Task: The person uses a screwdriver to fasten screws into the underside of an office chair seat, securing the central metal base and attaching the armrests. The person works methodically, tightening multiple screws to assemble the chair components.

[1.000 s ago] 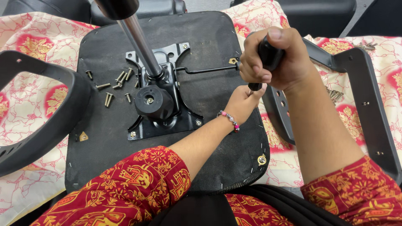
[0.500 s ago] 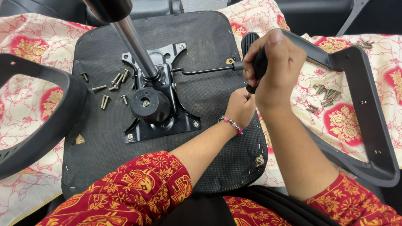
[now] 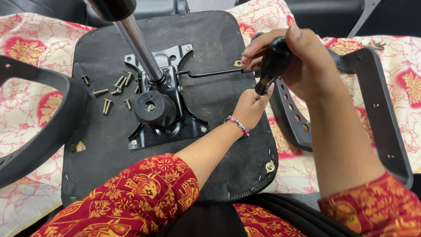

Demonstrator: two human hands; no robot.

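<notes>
An upturned black chair seat (image 3: 210, 39) lies on a floral cloth, its metal mechanism plate (image 3: 169, 109) and chrome gas cylinder (image 3: 138, 46) on top. My right hand (image 3: 302, 61) grips the black handle of a screwdriver (image 3: 272, 63), held upright at the seat's right edge. Just below it, my left hand (image 3: 250, 107), with a beaded bracelet at the wrist, is closed around the tool's lower end, hiding the tip. A black armrest (image 3: 377, 109) lies against the seat's right side under both hands.
Several loose bolts (image 3: 115, 90) lie on the seat left of the mechanism. A second black armrest (image 3: 39, 131) curves along the left side. A thin lever rod (image 3: 210, 72) runs from the mechanism toward my hands. Black chair parts (image 3: 324, 13) sit at the far edge.
My right hand has swung the screwdriver handle slightly left and down over the seat's right edge. My left hand stays at the tool's lower end. The view has shifted a little.
</notes>
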